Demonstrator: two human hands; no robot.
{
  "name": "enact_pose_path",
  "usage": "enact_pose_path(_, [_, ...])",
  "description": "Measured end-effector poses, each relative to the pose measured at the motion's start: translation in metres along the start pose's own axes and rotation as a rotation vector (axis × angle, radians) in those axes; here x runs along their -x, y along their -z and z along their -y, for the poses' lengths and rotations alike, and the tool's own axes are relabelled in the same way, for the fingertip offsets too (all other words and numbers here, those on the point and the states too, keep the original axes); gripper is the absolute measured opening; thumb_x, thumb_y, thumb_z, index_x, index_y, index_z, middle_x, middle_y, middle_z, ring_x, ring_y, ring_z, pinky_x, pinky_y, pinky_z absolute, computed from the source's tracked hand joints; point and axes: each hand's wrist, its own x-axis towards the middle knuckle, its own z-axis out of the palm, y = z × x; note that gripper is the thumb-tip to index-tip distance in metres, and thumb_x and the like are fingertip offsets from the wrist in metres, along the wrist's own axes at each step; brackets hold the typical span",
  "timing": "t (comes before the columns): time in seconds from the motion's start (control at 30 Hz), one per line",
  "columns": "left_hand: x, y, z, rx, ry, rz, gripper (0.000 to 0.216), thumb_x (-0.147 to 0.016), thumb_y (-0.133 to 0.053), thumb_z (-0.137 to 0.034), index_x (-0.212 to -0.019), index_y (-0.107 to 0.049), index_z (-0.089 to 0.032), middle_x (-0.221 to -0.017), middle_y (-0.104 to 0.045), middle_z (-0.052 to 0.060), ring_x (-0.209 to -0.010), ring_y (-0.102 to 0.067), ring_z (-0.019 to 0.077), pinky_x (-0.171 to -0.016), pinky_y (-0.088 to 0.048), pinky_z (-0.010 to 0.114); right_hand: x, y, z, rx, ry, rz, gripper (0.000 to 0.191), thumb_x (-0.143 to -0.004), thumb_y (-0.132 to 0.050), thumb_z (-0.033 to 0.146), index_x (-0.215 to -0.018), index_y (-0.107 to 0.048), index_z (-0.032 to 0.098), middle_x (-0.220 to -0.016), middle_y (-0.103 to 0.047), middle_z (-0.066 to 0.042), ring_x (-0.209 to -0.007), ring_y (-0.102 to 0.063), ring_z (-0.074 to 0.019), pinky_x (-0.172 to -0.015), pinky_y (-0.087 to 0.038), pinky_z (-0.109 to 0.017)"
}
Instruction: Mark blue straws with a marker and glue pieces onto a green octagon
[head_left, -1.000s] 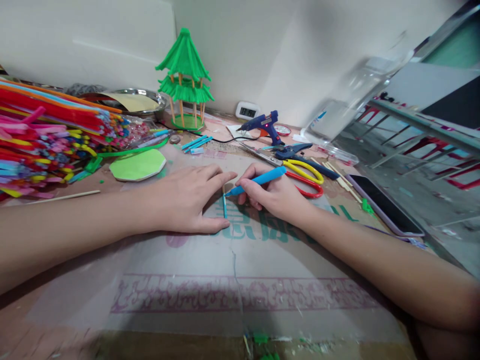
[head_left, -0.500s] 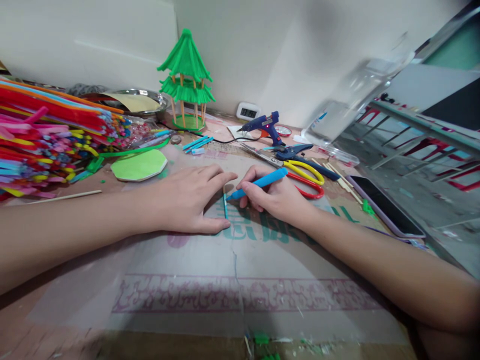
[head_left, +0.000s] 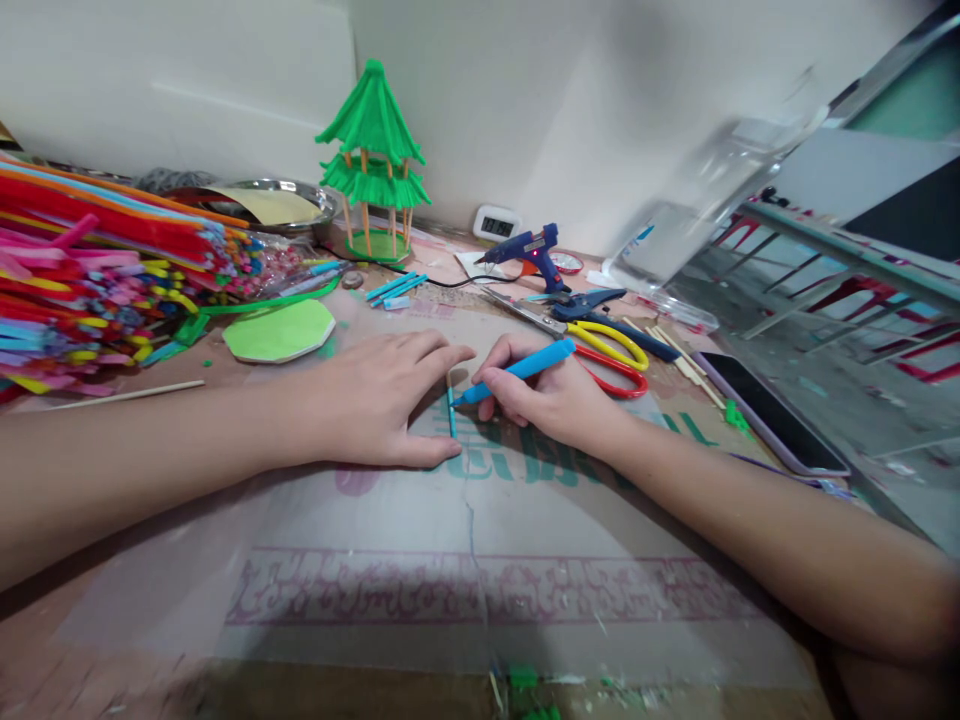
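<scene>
My left hand [head_left: 375, 400] lies flat on the cardboard sheet [head_left: 480, 540], fingers stretched, its forefinger and thumb on the two ends of a thin stick [head_left: 451, 412] that is coloured blue. My right hand [head_left: 551, 395] grips a blue marker pen [head_left: 517, 368], whose tip touches the stick near its upper end. Both forearms rest on the sheet.
A pile of coloured pipe cleaners [head_left: 97, 270] fills the left. Behind stand a green pagoda model [head_left: 373, 160], a green foam disc [head_left: 279, 330], blue sticks [head_left: 395, 288], a glue gun [head_left: 529, 250], yellow and red scissors [head_left: 611, 355], a phone [head_left: 772, 410] and a metal bowl [head_left: 277, 200].
The pen tip has shifted slightly along the stick; the hands otherwise stay where they were.
</scene>
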Motion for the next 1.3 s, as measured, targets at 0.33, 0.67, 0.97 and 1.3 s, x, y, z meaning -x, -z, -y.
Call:
enact_pose_path(0.33, [-0.0011, -0.0004, 0.0009, 0.022, -0.011, -0.008, 0.082, -0.090, -0.063, -0.059, -0.153, -0.045, -0.010, -0.147, -0.059, 0.022, -0.135, -0.058, 0.0388, -0.112, -0.047, 0.053, -0.0014, 0.0005, -0.0014, 0.011, -0.003, -0.042, 0.024, -0.095, -0.067, 0.042, -0.089, -0.058, 0.022, -0.066, -0.071, 0.001, -0.045, -0.049, -0.0089, -0.043, -0.040, -0.022])
enact_pose_path(0.67, [-0.0003, 0.0007, -0.0002, 0.013, -0.001, 0.007, 0.082, -0.090, -0.062, -0.058, -0.154, -0.044, -0.011, -0.150, -0.057, 0.022, -0.137, -0.057, 0.0387, -0.114, -0.046, 0.053, -0.0010, 0.0005, -0.0002, -0.025, -0.013, -0.034, 0.023, -0.090, -0.073, 0.039, -0.089, -0.059, 0.021, -0.065, -0.072, 0.001, -0.044, -0.049, -0.0085, -0.042, -0.040, -0.021])
enact_pose_path(0.97, [-0.0001, -0.0018, 0.0023, 0.022, -0.018, -0.014, 0.081, -0.091, -0.063, -0.058, -0.154, -0.044, -0.012, -0.149, -0.058, 0.020, -0.137, -0.057, 0.0381, -0.115, -0.046, 0.052, 0.0004, 0.0005, 0.0008, -0.012, 0.000, -0.002, 0.024, -0.093, -0.069, 0.041, -0.088, -0.059, 0.020, -0.064, -0.071, 0.001, -0.045, -0.052, -0.0081, -0.043, -0.041, -0.019])
enact_pose_path(1.3, [0.0003, -0.0078, 0.0091, 0.173, -0.054, -0.055, 0.086, -0.086, -0.071, -0.059, -0.153, -0.044, -0.014, -0.151, -0.057, 0.020, -0.138, -0.057, 0.0392, -0.117, -0.046, 0.055, -0.0054, 0.0036, -0.0040, 0.016, 0.043, -0.183, 0.020, -0.094, -0.064, 0.037, -0.084, -0.056, 0.022, -0.059, -0.068, 0.002, -0.042, -0.050, -0.0087, -0.041, -0.040, -0.020])
